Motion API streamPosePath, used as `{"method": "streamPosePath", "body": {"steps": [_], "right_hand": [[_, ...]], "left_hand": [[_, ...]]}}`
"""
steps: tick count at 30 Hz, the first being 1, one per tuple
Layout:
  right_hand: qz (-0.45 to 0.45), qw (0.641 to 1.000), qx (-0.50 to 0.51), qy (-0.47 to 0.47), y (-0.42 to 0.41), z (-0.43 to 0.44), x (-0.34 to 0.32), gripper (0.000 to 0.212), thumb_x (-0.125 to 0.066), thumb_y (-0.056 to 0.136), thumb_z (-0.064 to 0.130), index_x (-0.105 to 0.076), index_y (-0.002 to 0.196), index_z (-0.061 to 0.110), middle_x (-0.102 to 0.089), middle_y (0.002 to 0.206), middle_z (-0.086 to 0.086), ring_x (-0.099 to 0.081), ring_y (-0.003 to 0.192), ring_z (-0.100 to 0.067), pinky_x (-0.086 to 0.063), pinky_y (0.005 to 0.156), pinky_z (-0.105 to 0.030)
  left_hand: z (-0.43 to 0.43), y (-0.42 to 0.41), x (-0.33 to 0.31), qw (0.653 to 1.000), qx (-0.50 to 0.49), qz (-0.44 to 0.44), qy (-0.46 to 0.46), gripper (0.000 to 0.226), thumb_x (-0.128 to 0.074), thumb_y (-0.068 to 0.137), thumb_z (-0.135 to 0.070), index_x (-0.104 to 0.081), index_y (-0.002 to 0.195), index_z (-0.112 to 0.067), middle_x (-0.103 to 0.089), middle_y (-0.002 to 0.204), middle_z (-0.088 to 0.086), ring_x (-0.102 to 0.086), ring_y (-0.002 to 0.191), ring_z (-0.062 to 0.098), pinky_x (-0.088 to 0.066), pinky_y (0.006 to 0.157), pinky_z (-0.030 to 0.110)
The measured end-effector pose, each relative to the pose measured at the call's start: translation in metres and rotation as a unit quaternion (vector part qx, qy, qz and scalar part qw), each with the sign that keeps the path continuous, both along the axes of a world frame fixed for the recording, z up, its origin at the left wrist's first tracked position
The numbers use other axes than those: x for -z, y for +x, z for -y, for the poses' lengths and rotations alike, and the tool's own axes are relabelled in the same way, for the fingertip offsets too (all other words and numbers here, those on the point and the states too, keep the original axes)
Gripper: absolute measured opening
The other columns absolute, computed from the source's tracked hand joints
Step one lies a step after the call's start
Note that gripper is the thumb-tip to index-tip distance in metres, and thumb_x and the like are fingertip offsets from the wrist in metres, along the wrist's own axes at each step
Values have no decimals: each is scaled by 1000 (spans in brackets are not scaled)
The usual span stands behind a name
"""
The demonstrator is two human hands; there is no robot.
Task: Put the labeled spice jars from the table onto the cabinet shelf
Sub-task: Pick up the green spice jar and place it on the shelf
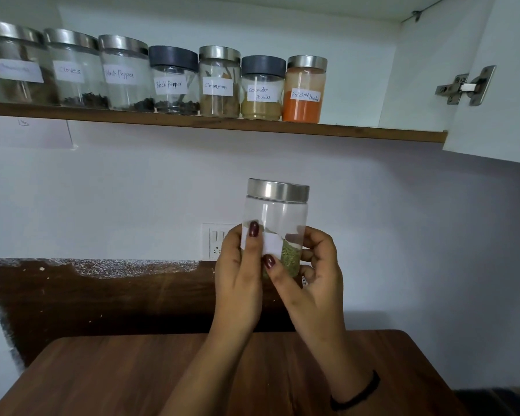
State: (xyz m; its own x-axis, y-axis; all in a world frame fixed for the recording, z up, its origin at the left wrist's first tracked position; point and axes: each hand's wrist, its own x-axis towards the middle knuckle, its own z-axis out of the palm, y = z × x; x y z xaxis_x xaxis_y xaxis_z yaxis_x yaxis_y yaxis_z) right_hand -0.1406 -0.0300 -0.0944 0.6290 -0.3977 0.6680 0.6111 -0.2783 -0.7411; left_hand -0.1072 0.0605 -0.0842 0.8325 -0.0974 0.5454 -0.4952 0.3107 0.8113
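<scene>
Spice jars (216, 82), seven in a row on the cabinet shelf (373, 132), run off the frame's left edge; the leftmost one's writing is unreadable. Below the shelf, above the table (132, 370), another steel-lidded jar (278, 211) stands upright between left hand (237, 280) and right hand (315, 274). Both curl round it, hiding most of its label (272, 246).
</scene>
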Motion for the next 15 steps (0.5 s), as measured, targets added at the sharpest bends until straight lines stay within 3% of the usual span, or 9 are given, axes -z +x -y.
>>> {"method": "streamPosePath", "body": {"steps": [4,7,9,12,15], "right_hand": [[-11,998,-21,50,-1,6,5,50,-78,73,27,-54,117,28,-66,108,17,-70,98,-10,-56,72,-18],[-17,996,-38,75,1,11,8,50,-77,73,24,-55,118,27,-68,109,16,-69,102,-10,-56,76,-19],[-24,994,-52,93,2,12,10,53,-79,71,28,-55,118,25,-69,108,17,-68,105,-7,-56,78,-19],[-29,991,-64,115,3,13,13,58,-75,66,38,-57,118,19,-70,108,9,-68,105,-12,-56,80,-20],[-32,990,-73,118,4,15,17,56,-77,67,35,-58,116,17,-72,106,6,-70,102,-13,-56,80,-20]], "left_hand": [[-3,3,0,999,36,-25,15,50,-43,89,-51,-63,111,-12,-71,98,-4,-68,93,5,-53,79,16],[-5,15,5,996,52,-69,38,49,-41,94,-65,-66,115,-29,-71,110,-6,-66,109,10,-49,101,39],[-5,17,4,992,71,-98,43,47,-35,94,-67,-66,115,-39,-69,120,-5,-63,118,14,-44,107,47],[-5,17,3,987,103,-118,30,53,-29,98,-62,-68,115,-31,-73,116,-2,-67,112,13,-47,103,40],[0,16,6,988,110,-106,27,54,-22,101,-52,-69,110,-27,-76,106,-4,-70,103,9,-53,89,25]]}}
